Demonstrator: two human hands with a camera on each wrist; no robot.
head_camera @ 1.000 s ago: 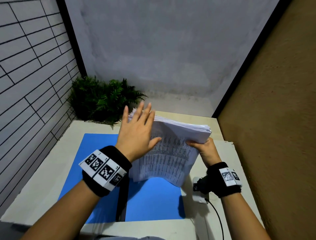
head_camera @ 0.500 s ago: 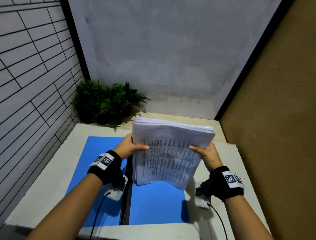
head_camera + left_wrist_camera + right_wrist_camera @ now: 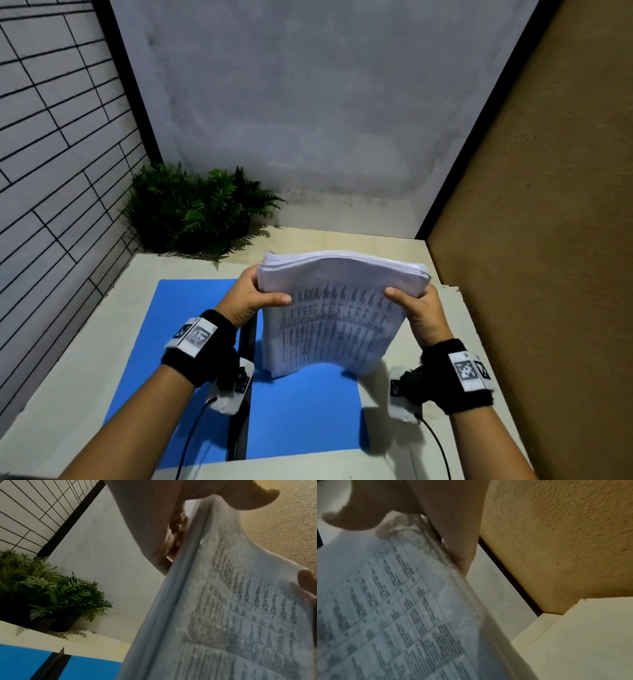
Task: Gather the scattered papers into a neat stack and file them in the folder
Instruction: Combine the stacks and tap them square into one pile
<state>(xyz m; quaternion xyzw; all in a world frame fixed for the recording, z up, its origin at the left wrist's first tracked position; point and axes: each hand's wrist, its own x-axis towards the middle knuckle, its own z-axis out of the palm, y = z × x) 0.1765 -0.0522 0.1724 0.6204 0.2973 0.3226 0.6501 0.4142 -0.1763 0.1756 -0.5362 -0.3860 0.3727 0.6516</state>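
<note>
So the stack of papers (image 3: 337,308) is gathered up and held on end, bottom edge down on or just above the right half of the open blue folder (image 3: 301,411) — can't quite tell if it's touching. Left hand (image 3: 250,298) grips the left side, thumb across the printed front and fingers behind; right hand (image 3: 416,310) does the same on the right side. Both are closed around the pile, nothing loose.

Looks to me like the squaring-up step: the top edge isn't flush yet, sheets are stepped at the upper left corner, and the whole pile bows a bit. Next move probably calls for tapping the bottom edge on the folder to even it out, then laying it flat on the right half, clear of the black spine (image 3: 245,383).

Room-wise: the table (image 3: 85,359) has bare space on the left half of the folder. The right side is tight, with the brown wall (image 3: 531,240) near the right hand and the table edge just beside the folder. The plant (image 3: 195,205) sits well back in the left corner.
</note>
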